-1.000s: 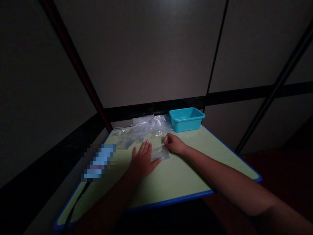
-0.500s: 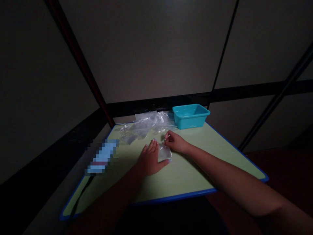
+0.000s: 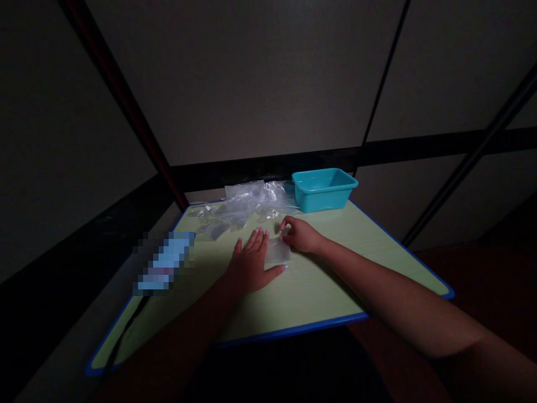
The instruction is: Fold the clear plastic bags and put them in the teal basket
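A small clear plastic bag (image 3: 277,252) lies flat on the table between my hands. My left hand (image 3: 250,263) rests palm down with fingers spread, its fingers along the bag's left edge and its thumb by the near edge. At the bag's far right corner, my right hand (image 3: 300,235) has its thumb and forefinger curled together on the plastic. Exactly how much of the bag is in that pinch is too small to see. Beyond my hands is a loose heap of clear plastic bags (image 3: 245,206), overlapping and crumpled.
A turquoise plastic basket (image 3: 324,193) stands at the back right of the pale green table (image 3: 327,296), which has a blue rim. At the left edge lies a blurred-out flat bluish object (image 3: 168,260) with a dark strap (image 3: 128,333). Wall panels rise behind.
The view has tilted slightly, so everything sits a little higher and further left. Both hands stay at the bag, which now shows less glare.
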